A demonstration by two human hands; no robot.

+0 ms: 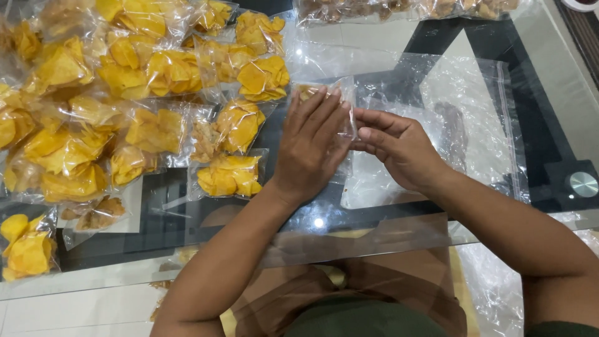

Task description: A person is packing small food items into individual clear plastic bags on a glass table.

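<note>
Both hands meet over the glass tabletop (pixel 549 118). The left hand (pixel 310 146), fingers straight, lies flat against a small clear plastic bag of pale brown crisps (pixel 310 91), while the right hand (pixel 399 150) pinches that bag's near edge. Just left lie heaped clear bags of yellow crisps (pixel 125 100). Right of the hands, empty clear zip bags (pixel 474 106) lie flat, leaving open room toward the tabletop's near edge.
</note>
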